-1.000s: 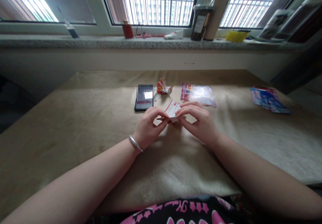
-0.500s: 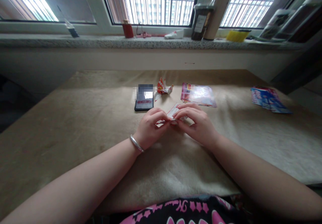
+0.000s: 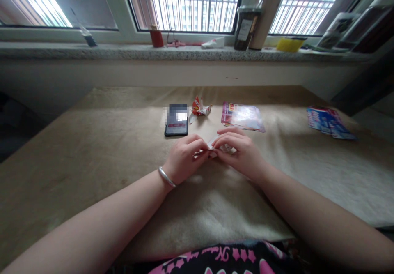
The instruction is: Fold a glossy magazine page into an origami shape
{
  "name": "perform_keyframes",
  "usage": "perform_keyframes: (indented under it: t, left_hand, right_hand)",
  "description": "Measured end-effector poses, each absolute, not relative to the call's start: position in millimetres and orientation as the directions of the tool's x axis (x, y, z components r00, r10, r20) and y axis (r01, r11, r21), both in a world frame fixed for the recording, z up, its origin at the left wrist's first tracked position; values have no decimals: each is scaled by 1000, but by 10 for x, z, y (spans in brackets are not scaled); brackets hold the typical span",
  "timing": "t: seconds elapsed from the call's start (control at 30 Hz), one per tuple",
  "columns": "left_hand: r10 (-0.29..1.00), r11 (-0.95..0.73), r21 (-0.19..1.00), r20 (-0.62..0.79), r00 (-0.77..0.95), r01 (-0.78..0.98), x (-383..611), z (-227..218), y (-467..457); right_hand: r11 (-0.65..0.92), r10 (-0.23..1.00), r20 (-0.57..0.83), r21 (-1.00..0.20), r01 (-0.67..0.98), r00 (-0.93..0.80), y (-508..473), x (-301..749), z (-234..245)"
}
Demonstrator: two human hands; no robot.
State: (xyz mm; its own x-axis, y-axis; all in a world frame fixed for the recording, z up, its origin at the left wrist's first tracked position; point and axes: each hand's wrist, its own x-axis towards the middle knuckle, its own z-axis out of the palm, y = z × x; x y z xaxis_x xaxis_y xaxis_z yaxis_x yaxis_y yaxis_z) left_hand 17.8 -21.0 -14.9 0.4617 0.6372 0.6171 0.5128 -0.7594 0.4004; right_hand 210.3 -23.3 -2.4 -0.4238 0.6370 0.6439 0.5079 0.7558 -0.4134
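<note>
Between my hands is a small piece of folded paper (image 3: 212,142), white with red edges, mostly hidden by the fingers. My left hand (image 3: 187,154) pinches its left side between thumb and fingers; a silver bangle circles that wrist. My right hand (image 3: 240,150) grips the right side, fingertips close to those of the left. Just beyond the hands stands a folded paper crane (image 3: 200,107) in red, orange and white. A dark phone (image 3: 176,128) lies to its left, its screen partly blurred out.
A stack of glossy printed sheets (image 3: 243,117) lies behind my right hand. More blue and red leaflets (image 3: 330,122) are fanned out at the table's right. Along the granite windowsill (image 3: 123,53) stand a red container (image 3: 156,37), a dark jar (image 3: 245,29) and a yellow item (image 3: 289,44).
The upright part of the paper between my hands has tipped lower and shows less. My fingers have shifted slightly along it, while the other things stay in place.
</note>
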Motion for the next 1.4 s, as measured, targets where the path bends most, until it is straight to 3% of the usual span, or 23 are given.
perform_keyframes:
  t: [0.13,0.33,0.6,0.87,1.4]
  left_hand:
    - [601,-771,281,617,508,571,180,-141,-216]
    - [614,-768,324,620,489,553,179,-143,-199]
    - [539,-807,193,628,561,559,180,-111,-213]
    - [541,-817,226,618,571,530,185,-96,-221]
    - [531,-825,270,671,518,496,158,-112,-197]
  right_hand:
    - [784,595,653,-343,518,-469,-239,2097,-22]
    - [763,617,656,-365,533,-435,-256,2099,-35]
    - [773,611,652,-369,516,-449,-241,2090,-28]
    - [758,638,630,-413,505,-443,-217,2118,4]
    - [754,628,631,-351,555,-455,-213,2160,23]
